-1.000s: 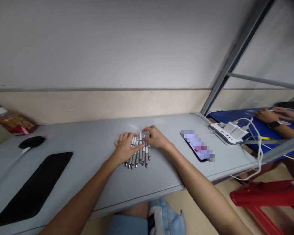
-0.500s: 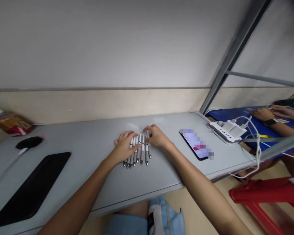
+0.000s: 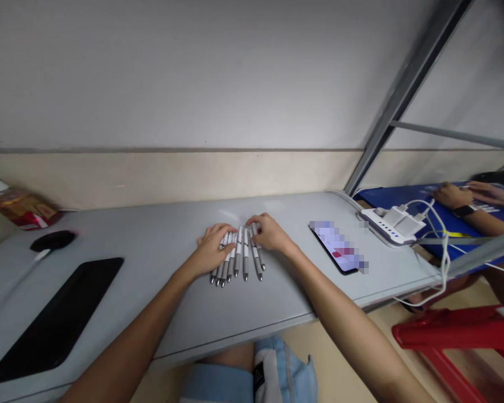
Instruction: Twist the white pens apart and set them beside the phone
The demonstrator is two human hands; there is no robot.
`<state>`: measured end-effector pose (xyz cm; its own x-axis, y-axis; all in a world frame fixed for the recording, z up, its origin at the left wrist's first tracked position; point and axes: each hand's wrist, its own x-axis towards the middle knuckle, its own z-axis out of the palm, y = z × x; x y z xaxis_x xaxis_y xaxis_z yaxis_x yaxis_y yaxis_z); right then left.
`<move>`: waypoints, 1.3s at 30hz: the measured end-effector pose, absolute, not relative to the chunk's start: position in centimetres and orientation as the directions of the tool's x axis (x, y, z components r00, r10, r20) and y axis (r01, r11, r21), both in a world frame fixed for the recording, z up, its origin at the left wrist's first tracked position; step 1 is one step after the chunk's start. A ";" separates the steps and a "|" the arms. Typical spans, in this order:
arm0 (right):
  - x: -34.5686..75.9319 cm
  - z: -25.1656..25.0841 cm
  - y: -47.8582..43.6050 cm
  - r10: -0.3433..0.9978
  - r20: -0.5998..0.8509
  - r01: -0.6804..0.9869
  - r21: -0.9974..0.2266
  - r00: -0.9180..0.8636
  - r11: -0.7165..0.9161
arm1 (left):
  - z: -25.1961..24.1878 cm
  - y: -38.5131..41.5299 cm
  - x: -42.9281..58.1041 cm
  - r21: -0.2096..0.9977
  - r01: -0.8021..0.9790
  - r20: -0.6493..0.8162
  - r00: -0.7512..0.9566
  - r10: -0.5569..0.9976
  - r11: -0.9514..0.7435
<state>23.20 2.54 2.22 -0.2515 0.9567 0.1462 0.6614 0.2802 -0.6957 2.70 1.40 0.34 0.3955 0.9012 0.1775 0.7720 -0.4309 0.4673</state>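
Observation:
Several white-and-grey pens (image 3: 238,260) lie side by side on the grey desk, silver tips toward me. My left hand (image 3: 213,247) curves over the left part of the row, thumb lying across the pens and fingers wrapped round their outer side. At the right of the row, my right hand (image 3: 267,232) has its thumb and fingers closed about the upper ends of the rightmost pens. These right-hand pens fan out slightly from the others. Both hands partly hide the pens' upper ends.
A lit phone (image 3: 338,249) and a white power strip (image 3: 388,228) with cables are on the right. To the left lie a black flat slab (image 3: 59,319), a black round pad (image 3: 52,241) and a bottle (image 3: 23,208). Another person's hands (image 3: 457,196) rest beyond the metal frame, above a red stool (image 3: 448,330).
The rightmost pens have swung their tips rightward, opening a gap from the middle pens. My right hand stays at their upper ends; my left hand has barely moved.

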 end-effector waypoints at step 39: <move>21.9 1.0 2.8 0.968 0.202 0.576 -0.778 -0.152 0.252 | 0.5 2.9 0.1 0.711 0.606 0.083 0.430 0.899 -0.356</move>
<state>21.88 2.76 0.99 -0.1518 0.9676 0.2017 0.5756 0.2524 -0.7778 0.13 2.86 0.47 0.4300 0.8990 0.0833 0.6064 -0.3559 0.7111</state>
